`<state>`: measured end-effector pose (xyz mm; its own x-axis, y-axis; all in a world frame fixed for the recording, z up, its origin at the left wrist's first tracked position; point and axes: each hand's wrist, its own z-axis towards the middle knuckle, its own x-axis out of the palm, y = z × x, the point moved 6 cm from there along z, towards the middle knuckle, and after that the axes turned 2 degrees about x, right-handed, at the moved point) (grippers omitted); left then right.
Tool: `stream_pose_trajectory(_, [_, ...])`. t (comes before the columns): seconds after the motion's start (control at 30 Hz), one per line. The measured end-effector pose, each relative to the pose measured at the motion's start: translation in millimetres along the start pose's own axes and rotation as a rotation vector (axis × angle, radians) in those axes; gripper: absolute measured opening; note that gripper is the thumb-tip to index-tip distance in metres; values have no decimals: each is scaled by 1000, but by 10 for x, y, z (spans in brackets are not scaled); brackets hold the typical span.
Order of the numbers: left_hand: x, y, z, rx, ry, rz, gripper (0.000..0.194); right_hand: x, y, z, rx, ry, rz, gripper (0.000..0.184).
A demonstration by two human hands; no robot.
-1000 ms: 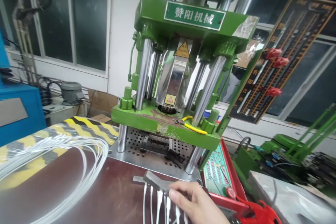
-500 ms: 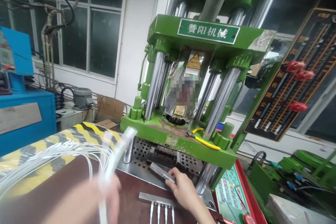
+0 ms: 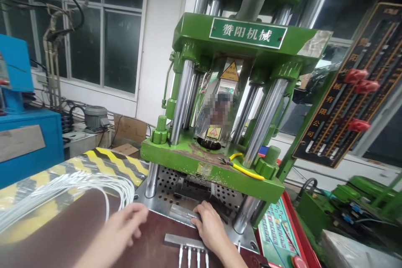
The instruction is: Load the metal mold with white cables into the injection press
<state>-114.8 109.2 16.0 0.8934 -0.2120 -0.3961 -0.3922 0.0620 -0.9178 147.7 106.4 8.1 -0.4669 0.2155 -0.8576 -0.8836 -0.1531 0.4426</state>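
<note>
My right hand (image 3: pixel 211 227) grips the end of a flat metal bar (image 3: pixel 180 212) lying at the front of the press's metal bed (image 3: pixel 161 201). Nothing is in my left hand (image 3: pixel 130 224), its fingers loosely bent and apart above the brown tabletop (image 3: pixel 78 226). Just beyond it, a bundle of white cables (image 3: pixel 72 186) curves over the table at left. Nearer to me than my right hand lies a second metal bar (image 3: pixel 184 240), with several white cable ends coming out of its near side.
The green press (image 3: pixel 176 157) stands in front, with yellow-handled pliers (image 3: pixel 248 172) on its lower plate. At right are a button panel (image 3: pixel 272 222) in a red frame and a slanted black panel (image 3: pixel 348 92) with red knobs. A blue machine (image 3: pixel 31 134) is at far left.
My left hand has let go of the white cables it was lifting; they now lie with the bundle. My right hand has lowered the metal bar's end toward the press bed.
</note>
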Motion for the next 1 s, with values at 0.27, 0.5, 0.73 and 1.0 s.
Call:
stream_pose_trajectory(0.27, [731,-231,37,187,261,435,26,-518,-127,-416,40,67,64,16])
stream_pose_trajectory(0.5, [845,-154,93,306,339,527,20,-476,-486,-866,120,141,108,12])
stream_pose_trajectory(0.73, [729,-206,387,127,343,103,28,-592,-403,-599,85,86,273,14])
stream_pose_trajectory(1.0, [795,-198,1362,85,176,31,45,-328,-826,235,369,-86,644,45])
